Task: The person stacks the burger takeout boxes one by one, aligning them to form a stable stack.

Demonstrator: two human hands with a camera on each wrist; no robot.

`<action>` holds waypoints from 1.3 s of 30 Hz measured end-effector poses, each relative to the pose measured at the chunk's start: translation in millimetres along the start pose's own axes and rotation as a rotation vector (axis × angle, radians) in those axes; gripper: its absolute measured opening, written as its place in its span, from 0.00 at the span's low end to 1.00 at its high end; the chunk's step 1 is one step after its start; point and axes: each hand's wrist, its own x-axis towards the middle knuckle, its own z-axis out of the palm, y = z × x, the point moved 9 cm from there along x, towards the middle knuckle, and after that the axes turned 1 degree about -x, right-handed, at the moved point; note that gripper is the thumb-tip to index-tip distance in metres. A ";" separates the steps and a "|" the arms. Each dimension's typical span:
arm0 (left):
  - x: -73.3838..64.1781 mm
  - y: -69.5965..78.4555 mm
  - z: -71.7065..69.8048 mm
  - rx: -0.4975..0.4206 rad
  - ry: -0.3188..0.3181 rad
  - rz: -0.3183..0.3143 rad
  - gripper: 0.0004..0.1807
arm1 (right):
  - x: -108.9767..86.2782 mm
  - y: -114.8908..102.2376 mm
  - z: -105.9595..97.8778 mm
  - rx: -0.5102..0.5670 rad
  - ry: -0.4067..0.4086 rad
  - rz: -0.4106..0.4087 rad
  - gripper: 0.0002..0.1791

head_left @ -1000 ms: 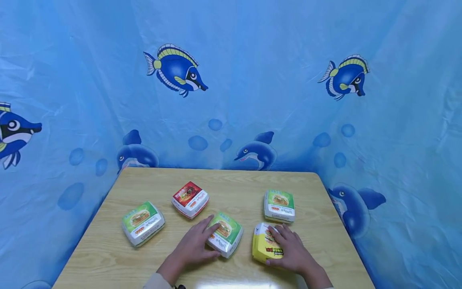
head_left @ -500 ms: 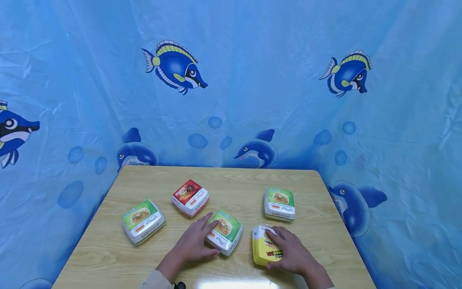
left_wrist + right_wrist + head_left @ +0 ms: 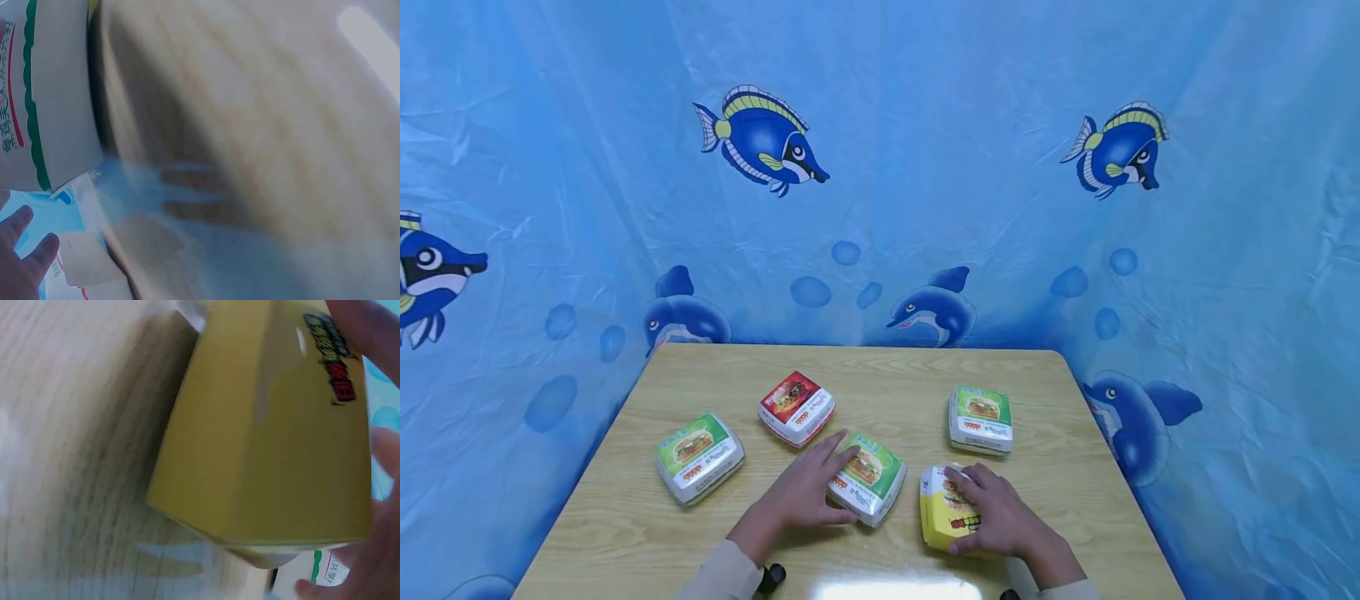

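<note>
My left hand (image 3: 801, 493) lies at the left side of a green-and-white burger box (image 3: 874, 475), fingers spread, the forefinger reaching over its top. The thumb extends along the near left corner; whether it touches is unclear. In the left wrist view, fingertips (image 3: 40, 256) show beyond the white side of this box (image 3: 65, 94). My right hand (image 3: 1000, 521) holds a yellow-and-white burger box (image 3: 936, 512) from its right, with fingers over the top and far side and the thumb at the near edge. The yellow side of that box (image 3: 250, 450) fills much of the right wrist view.
On the wooden table (image 3: 880, 375) stand another green-and-white box (image 3: 700, 457) at left, a red-and-white box (image 3: 796, 408) towards the back, and a green-and-white box (image 3: 981, 419) behind the yellow one. A blue curtain (image 3: 880, 167) printed with fish and dolphins surrounds the table.
My right hand and the yellow box have shifted slightly left, and the box has turned a little. The left hand and its green box stay nearly in place.
</note>
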 end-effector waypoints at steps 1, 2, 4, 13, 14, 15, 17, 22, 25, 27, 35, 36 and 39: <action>1.6 -0.2 0.6 0.001 -0.012 0.013 0.58 | 0.4 0.9 0.9 0.011 -0.022 0.018 0.64; 3.3 -0.5 1.8 0.004 -0.023 0.027 0.59 | 0.5 2.0 1.6 0.021 -0.039 0.032 0.64; 6.9 -1.2 5.3 0.017 -0.050 0.053 0.61 | 0.8 3.4 3.3 0.038 -0.066 0.055 0.65; 20.5 -1.6 9.3 0.076 -0.135 0.039 0.66 | 6.9 6.7 1.9 0.028 -0.024 0.077 0.71; 21.1 -1.4 9.5 0.082 -0.135 0.035 0.66 | 7.1 6.8 0.6 0.018 -0.009 0.075 0.71; 21.6 -0.9 9.7 0.083 -0.131 0.034 0.66 | 7.1 7.2 -0.3 0.001 0.002 0.076 0.71; 21.7 -0.2 11.3 0.078 -0.122 0.029 0.66 | 6.9 7.9 -2.1 -0.025 0.022 0.082 0.71; 19.7 1.4 17.2 0.070 -0.081 0.001 0.66 | 5.8 11.2 -6.2 -0.096 0.055 0.125 0.65; 18.6 5.0 18.2 0.076 -0.045 -0.001 0.65 | 4.7 11.3 -8.6 -0.130 0.083 0.128 0.60; 18.0 7.3 17.9 0.081 -0.026 -0.003 0.65 | 4.2 9.5 -10.4 -0.150 0.109 0.109 0.58; 18.1 8.4 16.4 0.104 -0.008 -0.033 0.64 | 5.9 3.9 -20.9 -0.165 0.202 0.073 0.52; 18.1 8.2 15.9 0.102 -0.005 -0.034 0.64 | 6.4 4.0 -21.3 -0.158 0.202 0.074 0.51; 18.3 7.0 15.2 0.095 -0.001 -0.039 0.65 | 7.0 6.4 -18.8 -0.154 0.172 0.090 0.51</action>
